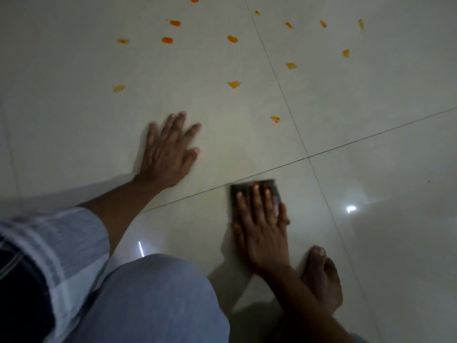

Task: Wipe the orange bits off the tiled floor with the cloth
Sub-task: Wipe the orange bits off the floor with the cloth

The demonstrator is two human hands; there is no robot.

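The right hand (262,226) lies flat on the dark cloth (257,194), fingers straight and slightly spread, pressing it to the floor (371,243) just past a tile joint, likely so it will slide without bunching. The left hand (168,149) is planted palm-down with fingers spread, apparently propping the crouched body. The orange bits (233,84) lie scattered farther out across the tiles, well apart from the cloth; none looks wiped yet, the nearest bit (275,119) between the hands and the rest

The right hand (262,229) hides most of the blurred cloth (257,191); its near edge is unseen.
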